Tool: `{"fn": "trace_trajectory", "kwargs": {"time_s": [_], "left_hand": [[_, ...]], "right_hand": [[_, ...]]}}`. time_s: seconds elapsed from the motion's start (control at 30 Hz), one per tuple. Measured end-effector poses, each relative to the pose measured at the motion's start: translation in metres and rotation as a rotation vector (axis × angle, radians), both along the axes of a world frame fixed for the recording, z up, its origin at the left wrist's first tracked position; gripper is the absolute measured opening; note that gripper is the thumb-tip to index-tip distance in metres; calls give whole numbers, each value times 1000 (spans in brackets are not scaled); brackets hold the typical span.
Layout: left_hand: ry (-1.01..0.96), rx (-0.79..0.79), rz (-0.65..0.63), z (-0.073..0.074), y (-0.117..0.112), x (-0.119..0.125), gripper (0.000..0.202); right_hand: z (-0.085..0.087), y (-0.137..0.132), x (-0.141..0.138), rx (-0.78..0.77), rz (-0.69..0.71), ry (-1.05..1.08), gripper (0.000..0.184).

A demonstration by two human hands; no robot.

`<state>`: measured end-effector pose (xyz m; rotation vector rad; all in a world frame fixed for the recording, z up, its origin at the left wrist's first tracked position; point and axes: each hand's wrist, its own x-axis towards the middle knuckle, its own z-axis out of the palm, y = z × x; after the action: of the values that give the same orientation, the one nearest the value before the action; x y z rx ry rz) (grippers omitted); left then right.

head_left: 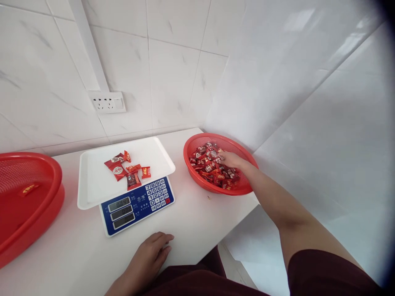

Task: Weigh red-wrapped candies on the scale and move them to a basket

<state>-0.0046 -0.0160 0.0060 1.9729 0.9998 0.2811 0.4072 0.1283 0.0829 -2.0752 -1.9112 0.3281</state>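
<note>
My right hand (230, 159) reaches into a red plastic basket (197, 179) at the right, which holds many small red-wrapped snack packets (210, 166). Its fingertips touch the packets and are partly hidden, so whether they grip one is unclear. My left hand (154, 250) rests on the table's front part, holding nothing, its fingers loosely bent and the thumb apart. Between the baskets stands a digital scale (140, 205) with a white tray (92, 187) on top. Several red snack packets (119, 169) lie on that tray. The scale's display digits are too faint to read surely.
A second red basket (55, 181) stands at the left edge, with a red packet (29, 189) inside. A tiny scrap (209, 197) lies on the white table (197, 222). Tiled wall with a power socket (107, 102) rises behind; another wall (308, 135) closes the right side.
</note>
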Motion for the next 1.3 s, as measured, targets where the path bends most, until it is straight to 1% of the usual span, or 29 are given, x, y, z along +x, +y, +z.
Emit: {"fn": "trace_trajectory", "kwargs": {"time_s": [0.03, 0.1, 0.17, 0.23, 0.3, 0.33, 0.4, 0.47, 0.53, 0.6, 0.67, 0.73, 0.77, 0.83, 0.9, 0.93, 1.0, 1.07, 1.17, 1.3], "left_hand": [[-8, -12, 4, 0, 0, 0, 38], [-32, -31, 16, -2, 0, 0, 37], [-61, -50, 34, -4, 0, -1, 35], [-100, -77, 55, -5, 0, -1, 32], [-157, -124, 88, -4, 2, -2, 28], [-197, -156, 117, -1, 3, -1, 25], [-310, -253, 199, 7, 4, 0, 21], [-471, -381, 269, 22, 4, 2, 24], [-657, -496, 302, 39, 3, 7, 33], [-819, -556, 349, 54, 4, 12, 43], [-934, -526, 418, 65, 7, 16, 48], [-968, -459, 541, 70, 11, 16, 41], [-969, -435, 598, 71, 13, 15, 38], [-967, -418, 690, 71, 15, 10, 35], [-963, -419, 747, 69, 16, 5, 34], [-958, -419, 762, 67, 16, 4, 35], [-935, -423, 758, 63, 15, 2, 37], [-901, -435, 734, 58, 14, 3, 38], [-840, -466, 696, 54, 12, 7, 36], [-730, -472, 651, 49, 11, 10, 29]], "right_hand": [[4, -2, 2, -20, -3, 2, 2], [13, -8, 7, -28, -18, 27, 7], [24, -15, 9, 8, -53, 43, 7], [35, -26, 6, 61, -95, 62, 11], [46, -41, -4, 168, -117, 97, 16], [50, -49, -13, 272, -118, 128, 16], [53, -68, -38, 517, -24, 166, 15], [47, -87, -72, 726, 125, 144, 15], [34, -102, -110, 887, 284, 108, 21], [17, -112, -147, 956, 448, 132, 28], [-1, -117, -179, 970, 529, 223, 34], [-17, -119, -201, 923, 517, 353, 35], [-22, -120, -209, 859, 489, 428, 35], [-29, -120, -217, 646, 436, 617, 34], [-31, -120, -219, 378, 406, 861, 41], [-31, -121, -218, 263, 385, 986, 47], [-30, -121, -216, 112, 307, 1196, 54], [-30, -120, -215, 12, 201, 1320, 56], [-32, -119, -212, -85, 90, 1397, 53], [-33, -119, -206, -68, 32, 1412, 47]]}}
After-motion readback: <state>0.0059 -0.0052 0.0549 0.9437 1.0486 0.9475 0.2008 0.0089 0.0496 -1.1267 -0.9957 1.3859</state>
